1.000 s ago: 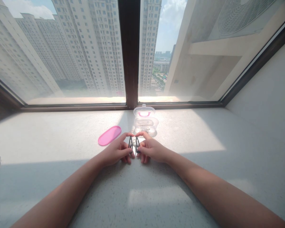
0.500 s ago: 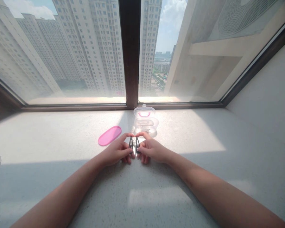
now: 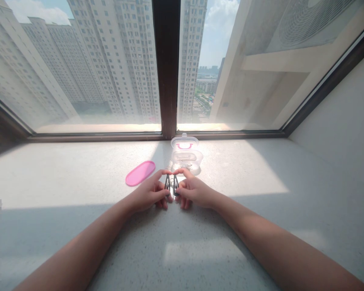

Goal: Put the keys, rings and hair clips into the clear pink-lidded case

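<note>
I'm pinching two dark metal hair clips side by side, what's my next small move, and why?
Probably carry both dark metal hair clips forward into the clear plastic box: the left hand and right hand each pinch one, and the box stands open just beyond them.

a flat high in a tower block, by the look of it: a deep sill (image 3: 261, 226) of pale speckled stone, a dark window frame (image 3: 166, 68) along its far edge, housing towers (image 3: 109, 60) and an outdoor air-conditioner fan (image 3: 306, 20) beyond the glass. clips (image 3: 171, 182) and a pink lid (image 3: 140, 173) suit a home.
</note>
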Tool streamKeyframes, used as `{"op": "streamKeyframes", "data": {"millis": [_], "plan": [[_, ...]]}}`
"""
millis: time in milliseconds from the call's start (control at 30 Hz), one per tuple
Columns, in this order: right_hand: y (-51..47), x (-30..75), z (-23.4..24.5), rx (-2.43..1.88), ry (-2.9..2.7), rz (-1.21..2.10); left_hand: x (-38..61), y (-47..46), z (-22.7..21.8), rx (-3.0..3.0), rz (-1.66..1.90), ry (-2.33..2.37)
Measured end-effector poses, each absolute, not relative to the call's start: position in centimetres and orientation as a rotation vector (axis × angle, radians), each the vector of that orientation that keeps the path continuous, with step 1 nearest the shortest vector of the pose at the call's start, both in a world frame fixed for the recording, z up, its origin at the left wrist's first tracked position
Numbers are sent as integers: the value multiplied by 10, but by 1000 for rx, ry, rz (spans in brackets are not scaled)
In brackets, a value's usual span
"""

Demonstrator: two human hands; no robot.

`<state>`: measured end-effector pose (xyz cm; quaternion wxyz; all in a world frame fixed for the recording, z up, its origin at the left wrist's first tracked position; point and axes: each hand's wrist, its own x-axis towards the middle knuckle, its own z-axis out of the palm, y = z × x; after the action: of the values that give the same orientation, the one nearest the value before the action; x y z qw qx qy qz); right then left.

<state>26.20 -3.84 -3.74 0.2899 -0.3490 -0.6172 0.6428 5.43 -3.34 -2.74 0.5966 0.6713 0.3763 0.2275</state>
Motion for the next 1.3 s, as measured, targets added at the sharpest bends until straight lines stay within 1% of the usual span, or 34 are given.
{"op": "streamKeyframes", "data": {"millis": [633, 1300], "plan": [[-39, 262, -38, -928, -1645, 1707, 54, -32, -34, 1545, 559, 826], [-37, 263, -41, -870, -1668, 1723, 59, -34, -29, 1639, 465, 893]]}}
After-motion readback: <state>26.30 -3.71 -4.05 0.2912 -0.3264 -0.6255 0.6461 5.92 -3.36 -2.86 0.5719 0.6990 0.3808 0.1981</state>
